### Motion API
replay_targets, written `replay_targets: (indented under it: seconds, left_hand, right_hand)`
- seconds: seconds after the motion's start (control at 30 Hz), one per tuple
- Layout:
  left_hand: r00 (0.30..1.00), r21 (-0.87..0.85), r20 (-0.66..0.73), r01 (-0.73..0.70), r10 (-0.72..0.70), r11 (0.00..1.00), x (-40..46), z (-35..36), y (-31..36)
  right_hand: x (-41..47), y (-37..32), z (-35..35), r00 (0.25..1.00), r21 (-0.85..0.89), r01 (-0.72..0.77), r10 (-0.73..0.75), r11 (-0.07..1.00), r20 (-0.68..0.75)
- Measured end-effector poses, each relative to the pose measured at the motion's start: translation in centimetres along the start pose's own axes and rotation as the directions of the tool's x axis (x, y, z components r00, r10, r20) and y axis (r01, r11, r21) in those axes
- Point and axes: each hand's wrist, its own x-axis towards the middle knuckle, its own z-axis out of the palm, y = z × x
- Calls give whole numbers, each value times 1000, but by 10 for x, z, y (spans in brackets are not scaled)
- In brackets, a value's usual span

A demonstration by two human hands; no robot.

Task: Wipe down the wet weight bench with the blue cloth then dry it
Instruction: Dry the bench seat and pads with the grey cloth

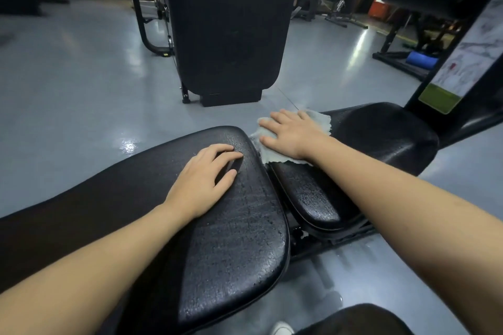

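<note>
Hands flat: left [202,177] on bench [239,226], right [291,134] on cloth [318,119].

The left hand [202,179] rests on the back pad [239,239]; to its right, the right hand [292,134] lies on the cloth [318,119], atop the seat pad [381,130].

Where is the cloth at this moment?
In the head view, the cloth lies right of centre on the seat pad, by the gap to the long pad, flat under the right hand.
</note>
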Motion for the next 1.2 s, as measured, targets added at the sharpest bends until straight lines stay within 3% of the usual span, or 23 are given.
replay_targets:
  seconds: [0.5,0.8,1.03,1.2]
  left_hand:
    - [998,-4,46,31,-31,1000,-8,-8,8]
    - [1000,-3,21,15,-14,1000,-6,-5,2]
    - [1000,-4,-12,-6,6,1000,-4,-1,-3]
    - [1000,-1,-8,0,0,1000,-2,-1,-3]
  right_hand:
    - [-179,-22,40,981,-58,-77,65,995,-185]
    - [-123,-24,12,1000,-40,-7,6,999,-28]
    - [-20,-17,7,999,-36,-37,37,999,-4]
    - [-13,-16,9,998,-30,-63,62,998,-20]
